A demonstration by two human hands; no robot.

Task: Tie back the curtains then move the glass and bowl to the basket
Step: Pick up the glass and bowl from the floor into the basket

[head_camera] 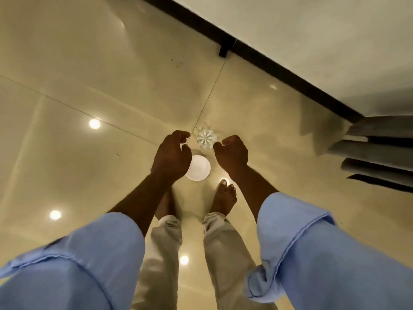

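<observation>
Both your hands hang over the glass and bowl on the floor, holding nothing.

Your left hand [172, 153] sits at about 9 o'clock of the glass [206, 138], fingers loosely curled, empty; it overlaps the left edge of the white bowl [199, 168] in view, and contact can't be told from this angle. Your right hand [232, 153] is at 3 o'clock of the glass, fingers also loosely curled, empty, just beside it. The glass stands upright on the tiled floor [89, 63], at 12 o'clock of the bowl, the two just beside each other. Your bare feet [224, 195] are at 6 o'clock of the bowl. Grey curtain [380, 151] folds hang at 3 o'clock, well apart, below the dark skirting [279, 61].
</observation>
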